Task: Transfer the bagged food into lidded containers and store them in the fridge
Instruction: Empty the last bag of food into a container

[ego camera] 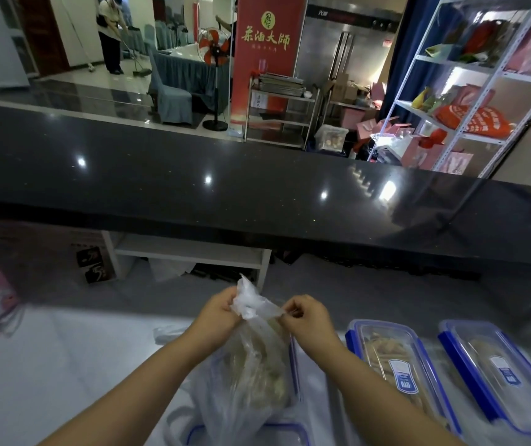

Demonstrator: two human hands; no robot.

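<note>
A pale worktop (pixel 64 365) runs below a long black counter (pixel 225 188) in a restaurant's service area, and on it a clear plastic bag (pixel 251 375) of pale brown food stands upright, its crumpled neck lifted between two bare hands. The left hand (pixel 222 312) pinches the bunched top of the bag; the right hand (pixel 306 317) pinches a strip of film just to the right of it. Each grip is closed on plastic, and the two appear to pull apart to open the neck so the food can be tipped out. Touching the bag's right side is the blue rim of a container (pixel 293 358), apparently set there to receive the contents; the bag hides whether it is open. Further right of the bag, a nearer lidded container (pixel 396 362) and a farther lidded container (pixel 495 365) lie side by side, both filled and clipped shut by the look of them. Well beyond the bag, past the counter, a steel double-door cabinet (pixel 347 56), probably the fridge, stands beside a red banner (pixel 267 53).
</note>
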